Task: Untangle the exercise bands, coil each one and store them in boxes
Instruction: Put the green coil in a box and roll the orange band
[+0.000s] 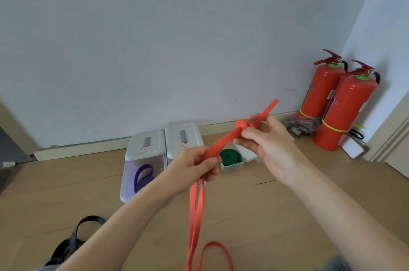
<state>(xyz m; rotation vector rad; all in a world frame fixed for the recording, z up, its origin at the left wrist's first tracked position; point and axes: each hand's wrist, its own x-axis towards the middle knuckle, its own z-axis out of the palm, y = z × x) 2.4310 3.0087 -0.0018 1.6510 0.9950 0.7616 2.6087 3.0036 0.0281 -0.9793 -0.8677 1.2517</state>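
A red exercise band is held up in front of me with a knot near its upper end. My left hand grips the doubled band below the knot, and two strands hang from it to the floor. My right hand pinches the band at the knot, with a short tail sticking up past its fingers. On the floor behind stand a closed clear box with a purple band inside, a second closed box, and a small open box holding a coiled green band.
Two red fire extinguishers stand in the right corner with a dark bundle at their base. A black band or strap lies on the wood floor at lower left. A white lid lies beside the open box.
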